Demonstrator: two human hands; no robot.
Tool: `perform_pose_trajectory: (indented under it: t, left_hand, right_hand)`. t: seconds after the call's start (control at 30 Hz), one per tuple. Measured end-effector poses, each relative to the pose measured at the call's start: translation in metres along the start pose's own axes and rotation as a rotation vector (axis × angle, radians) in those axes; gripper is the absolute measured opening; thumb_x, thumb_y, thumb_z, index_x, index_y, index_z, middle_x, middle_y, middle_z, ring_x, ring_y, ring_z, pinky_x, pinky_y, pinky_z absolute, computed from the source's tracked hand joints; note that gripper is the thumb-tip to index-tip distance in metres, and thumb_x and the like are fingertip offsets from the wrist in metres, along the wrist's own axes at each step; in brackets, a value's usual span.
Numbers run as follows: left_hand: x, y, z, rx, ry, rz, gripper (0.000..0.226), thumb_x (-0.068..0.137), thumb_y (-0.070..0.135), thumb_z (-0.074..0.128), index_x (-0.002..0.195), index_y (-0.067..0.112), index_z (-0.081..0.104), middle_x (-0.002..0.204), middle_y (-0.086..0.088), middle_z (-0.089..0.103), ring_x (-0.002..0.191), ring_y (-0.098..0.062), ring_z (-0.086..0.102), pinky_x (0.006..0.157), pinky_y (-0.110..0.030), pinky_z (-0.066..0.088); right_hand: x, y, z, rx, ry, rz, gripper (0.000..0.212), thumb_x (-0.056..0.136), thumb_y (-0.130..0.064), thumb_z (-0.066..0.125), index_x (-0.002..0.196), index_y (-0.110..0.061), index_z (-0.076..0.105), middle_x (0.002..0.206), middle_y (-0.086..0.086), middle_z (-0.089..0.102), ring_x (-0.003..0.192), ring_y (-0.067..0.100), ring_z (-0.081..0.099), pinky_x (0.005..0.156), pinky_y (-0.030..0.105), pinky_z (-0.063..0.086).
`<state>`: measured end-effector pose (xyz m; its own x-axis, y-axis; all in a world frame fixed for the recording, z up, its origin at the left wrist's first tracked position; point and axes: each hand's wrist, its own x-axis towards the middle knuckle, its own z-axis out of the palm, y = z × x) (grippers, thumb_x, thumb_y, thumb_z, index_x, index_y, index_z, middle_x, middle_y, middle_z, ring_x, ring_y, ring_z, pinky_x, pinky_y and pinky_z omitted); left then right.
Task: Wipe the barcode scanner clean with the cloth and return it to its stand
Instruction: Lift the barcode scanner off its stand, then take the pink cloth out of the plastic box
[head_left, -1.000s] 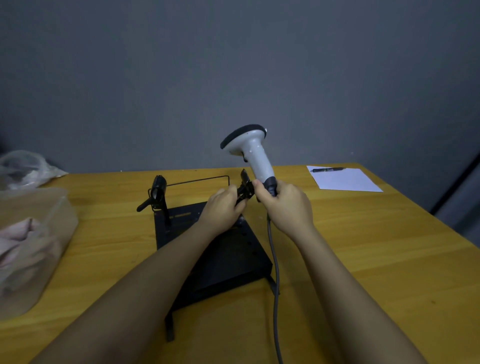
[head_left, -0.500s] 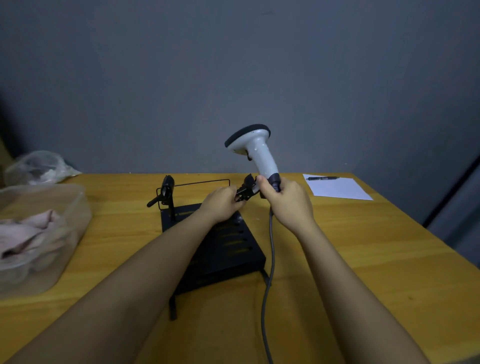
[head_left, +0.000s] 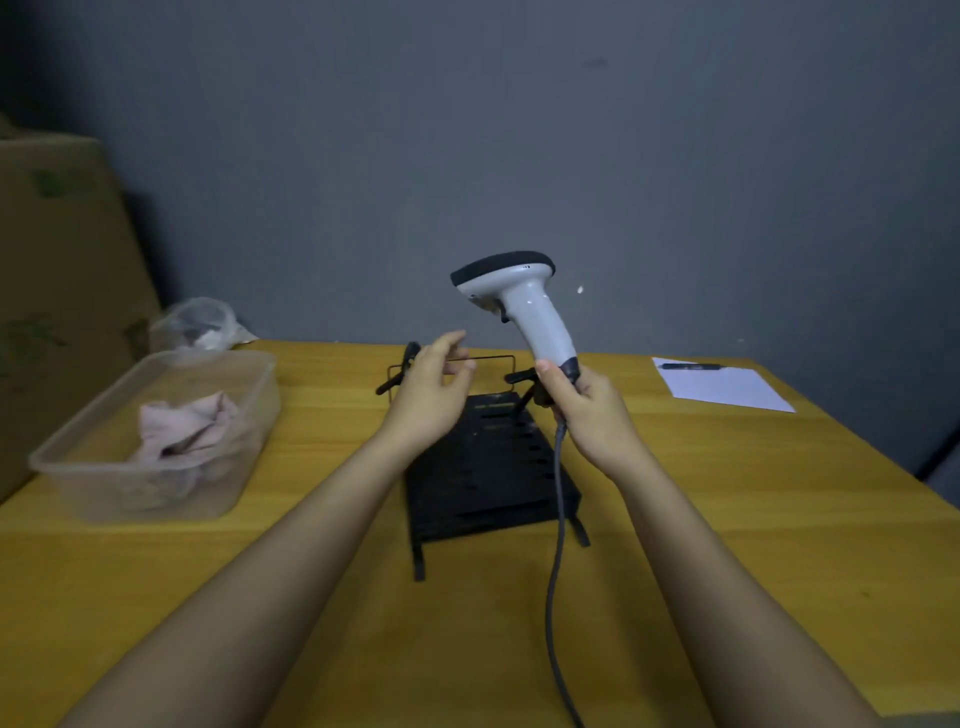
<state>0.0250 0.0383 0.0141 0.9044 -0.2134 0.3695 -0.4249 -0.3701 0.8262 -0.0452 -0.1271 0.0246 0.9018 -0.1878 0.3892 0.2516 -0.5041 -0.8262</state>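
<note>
Right hand (head_left: 592, 415) grips upright scanner (head_left: 524, 306); left hand (head_left: 428, 397) hovers open.

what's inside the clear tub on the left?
A crumpled pink cloth lies inside the clear plastic tub, bunched toward the middle. Whatever sits under the cloth is covered, and the frosted walls blur the bottom.

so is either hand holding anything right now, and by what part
The right hand grips the barcode scanner by the bottom of its handle, where the cable comes out. The left hand is open and holds nothing.
</note>
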Motion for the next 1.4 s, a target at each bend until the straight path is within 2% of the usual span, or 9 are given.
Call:
perform_pose_trajectory:
  t: [0.1, 0.23, 0.43, 0.7, 0.83, 0.9, 1.13, 1.3, 1.4]
  left_hand:
    - [-0.025, 0.006, -0.029, -0.182, 0.028, -0.084, 0.041, 0.095, 0.028, 0.048, 0.135, 0.021, 0.047, 0.118, 0.003, 0.058, 0.112, -0.013, 0.055, 0.085, -0.014, 0.042]
    - [-0.055, 0.019, -0.056, -0.296, 0.060, -0.106, 0.039, 0.096, 0.026, 0.047, 0.134, 0.022, 0.048, 0.128, -0.001, 0.058, 0.118, -0.014, 0.054, 0.106, -0.036, 0.042]
    - [-0.087, 0.022, -0.075, -0.381, 0.063, -0.127, 0.039, 0.098, 0.018, 0.040, 0.136, 0.024, 0.047, 0.119, 0.002, 0.060, 0.100, -0.008, 0.056, 0.091, -0.028, 0.047]
    - [-0.098, 0.023, -0.076, -0.486, 0.098, -0.156, 0.042, 0.097, 0.019, 0.042, 0.139, 0.025, 0.044, 0.096, 0.008, 0.060, 0.091, -0.006, 0.057, 0.093, -0.032, 0.049]
    - [-0.096, 0.024, -0.076, -0.537, 0.062, -0.182, 0.044, 0.097, 0.018, 0.042, 0.140, 0.024, 0.042, 0.093, 0.006, 0.058, 0.085, -0.006, 0.055, 0.087, -0.029, 0.051]
    - [-0.095, 0.023, -0.076, -0.552, 0.045, -0.191, 0.045, 0.096, 0.019, 0.044, 0.141, 0.025, 0.041, 0.094, 0.005, 0.059, 0.086, -0.007, 0.056, 0.085, -0.028, 0.052]
    - [-0.092, 0.014, -0.073, -0.544, 0.031, -0.202, 0.047, 0.096, 0.020, 0.045, 0.142, 0.026, 0.039, 0.095, 0.004, 0.060, 0.089, -0.008, 0.057, 0.089, -0.032, 0.053]
    - [-0.087, 0.011, -0.082, -0.541, 0.058, -0.219, 0.046, 0.097, 0.020, 0.043, 0.142, 0.024, 0.038, 0.092, 0.006, 0.058, 0.089, -0.009, 0.056, 0.091, -0.035, 0.050]
    - [-0.085, -0.001, -0.094, -0.398, 0.070, -0.247, 0.048, 0.096, 0.024, 0.043, 0.144, 0.021, 0.034, 0.108, 0.002, 0.061, 0.106, -0.014, 0.056, 0.101, -0.038, 0.046]
  right_hand:
    - [-0.012, -0.012, 0.021, 0.036, -0.047, -0.025, 0.038, 0.095, -0.038, 0.049, 0.067, -0.012, 0.045, 0.057, -0.001, 0.039, 0.051, 0.007, 0.038, 0.050, 0.024, 0.028]
    - [-0.028, -0.027, 0.046, 0.059, -0.097, -0.063, 0.037, 0.095, -0.036, 0.048, 0.065, -0.017, 0.041, 0.057, -0.003, 0.040, 0.047, 0.003, 0.038, 0.045, 0.015, 0.028]
    - [-0.049, -0.036, 0.071, 0.129, -0.155, -0.066, 0.032, 0.096, -0.037, 0.047, 0.070, -0.017, 0.046, 0.059, -0.001, 0.042, 0.054, 0.013, 0.043, 0.052, 0.027, 0.034]
    - [-0.061, -0.041, 0.079, 0.143, -0.176, -0.064, 0.031, 0.096, -0.036, 0.047, 0.080, -0.010, 0.052, 0.063, 0.002, 0.045, 0.056, 0.012, 0.045, 0.054, 0.027, 0.036]
    - [-0.058, -0.038, 0.082, 0.150, -0.196, -0.041, 0.046, 0.094, -0.043, 0.046, 0.084, 0.001, 0.055, 0.066, 0.004, 0.044, 0.059, 0.012, 0.045, 0.058, 0.030, 0.036]
    - [-0.057, -0.037, 0.083, 0.148, -0.213, -0.041, 0.052, 0.091, -0.048, 0.045, 0.086, 0.003, 0.056, 0.067, 0.007, 0.044, 0.060, 0.015, 0.043, 0.058, 0.031, 0.034]
    - [-0.056, -0.038, 0.082, 0.083, -0.243, -0.073, 0.028, 0.096, -0.034, 0.046, 0.073, -0.019, 0.051, 0.062, -0.004, 0.044, 0.050, -0.001, 0.041, 0.049, 0.015, 0.033]
    - [-0.056, -0.043, 0.092, 0.070, -0.199, -0.090, 0.040, 0.095, -0.037, 0.048, 0.086, 0.000, 0.058, 0.068, 0.003, 0.049, 0.060, 0.009, 0.045, 0.055, 0.024, 0.035]
    - [-0.053, -0.047, 0.103, 0.028, -0.176, -0.104, 0.038, 0.093, -0.040, 0.050, 0.072, -0.010, 0.054, 0.061, -0.002, 0.047, 0.054, 0.008, 0.043, 0.051, 0.025, 0.033]
